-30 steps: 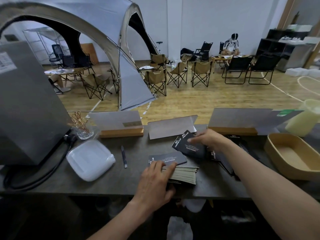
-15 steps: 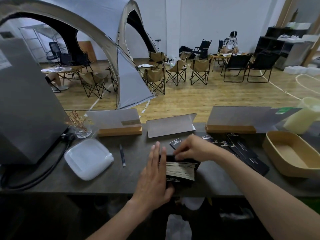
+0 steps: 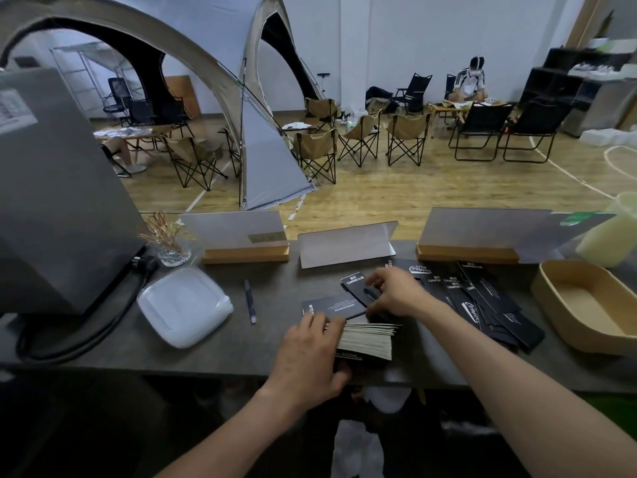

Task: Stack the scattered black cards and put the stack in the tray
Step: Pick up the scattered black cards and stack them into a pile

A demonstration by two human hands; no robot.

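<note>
- Pale card edges showed along the near face of the stack [image 3: 367, 339], which lay close to the front edge of the dark counter [image 3: 103, 353], presumably so it stayed within easy reach.
- The stack was steadied at its left end by the left hand [image 3: 310, 353], the fingers curled over the top and the thumb apparently at the near side, likely to keep the pile square.
- Just beyond the stack, a loose black card [image 3: 332, 305] lay flat and another card [image 3: 356, 286] was tilted up beneath the right hand [image 3: 396, 293]; its fingers were bent down onto the cards, and a pinch looked likely, though it could not be told for certain.
- To the right, the scattered cards [image 3: 482, 298] were spread in an overlapping fan, not yet gathered.
- Further right, the tan tray [image 3: 551, 298] stood with nothing visible inside, seemingly kept free for the finished pile.
- On the left, a pen [image 3: 250, 301] and a white lid [image 3: 184, 305] lay apart from the work.
- Behind them, sign holders [image 3: 348, 243] stood along the far edge.
</note>
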